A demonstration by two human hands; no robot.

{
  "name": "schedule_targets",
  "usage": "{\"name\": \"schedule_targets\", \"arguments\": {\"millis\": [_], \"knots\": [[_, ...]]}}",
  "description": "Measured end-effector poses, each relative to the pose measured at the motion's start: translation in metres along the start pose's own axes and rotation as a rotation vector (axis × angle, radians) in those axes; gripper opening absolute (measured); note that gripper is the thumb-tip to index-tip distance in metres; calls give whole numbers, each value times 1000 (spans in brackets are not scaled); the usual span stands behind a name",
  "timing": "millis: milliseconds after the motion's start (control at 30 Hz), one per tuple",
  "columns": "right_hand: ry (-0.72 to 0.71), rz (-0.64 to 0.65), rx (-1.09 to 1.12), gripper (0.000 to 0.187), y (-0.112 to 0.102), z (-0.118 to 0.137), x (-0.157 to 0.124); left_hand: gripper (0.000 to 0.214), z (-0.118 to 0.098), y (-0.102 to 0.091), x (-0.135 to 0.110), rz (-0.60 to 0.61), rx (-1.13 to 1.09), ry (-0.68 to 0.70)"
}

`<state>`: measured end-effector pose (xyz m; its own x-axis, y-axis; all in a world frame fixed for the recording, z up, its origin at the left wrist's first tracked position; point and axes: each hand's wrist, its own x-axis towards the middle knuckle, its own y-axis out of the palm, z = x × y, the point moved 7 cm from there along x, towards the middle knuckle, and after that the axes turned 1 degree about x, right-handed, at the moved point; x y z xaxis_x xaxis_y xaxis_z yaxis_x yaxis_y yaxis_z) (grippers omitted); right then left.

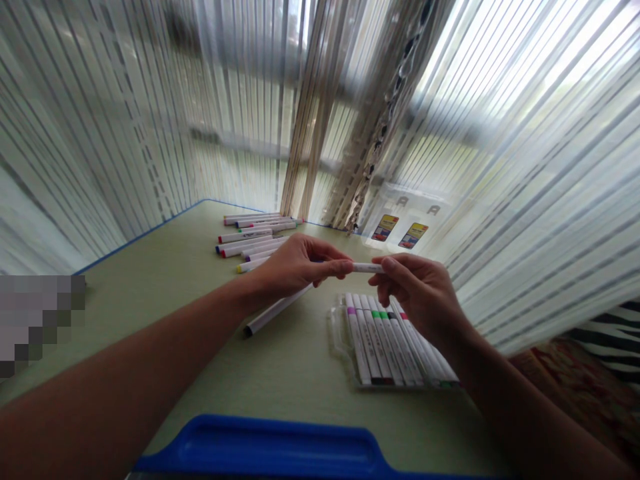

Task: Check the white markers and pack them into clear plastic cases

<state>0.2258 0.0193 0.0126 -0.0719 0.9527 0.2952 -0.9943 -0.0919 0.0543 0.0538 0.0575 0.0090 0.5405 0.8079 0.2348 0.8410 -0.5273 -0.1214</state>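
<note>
A white marker (367, 267) is held level above the table between both hands. My left hand (305, 263) pinches its left end, and my right hand (415, 280) grips its right end; the fingers hide both tips. Below my right hand lies a clear plastic tray (340, 333) filled with a row of white markers (377, 347) with coloured bands, partly covered by the hand and forearm. One loose marker with a dark end (275, 312) rests on the table under my left hand. Beyond my left wrist, several loose markers (250, 238) with coloured ends lie in a pile.
The pale green table (210, 373) has a blue edge (145, 230). A clear plastic case lid (400, 217) with two labels stands against the sheer curtain (240, 100) at the back. A blue moulded tray (280, 447) runs along the near edge. Patterned cloth (565, 380) shows at right.
</note>
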Motion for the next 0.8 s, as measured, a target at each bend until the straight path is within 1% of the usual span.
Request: {"name": "schedule_targets", "arguments": {"millis": [267,433,533,633,800], "knots": [[16,-170,85,19,-15,0,5,33,1,-7,3,-55,-52,32],[56,-241,131,19,-20,-2,7,33,3,-10,4,-69,-82,45],[90,-253,163,18,-21,-3,7,30,6,-13,6,-79,-116,40],[123,-238,203,17,-20,-4,7,28,9,-16,8,-75,-174,28],[117,-191,233,19,-18,-2,7,26,11,-19,9,-55,-232,11]]}}
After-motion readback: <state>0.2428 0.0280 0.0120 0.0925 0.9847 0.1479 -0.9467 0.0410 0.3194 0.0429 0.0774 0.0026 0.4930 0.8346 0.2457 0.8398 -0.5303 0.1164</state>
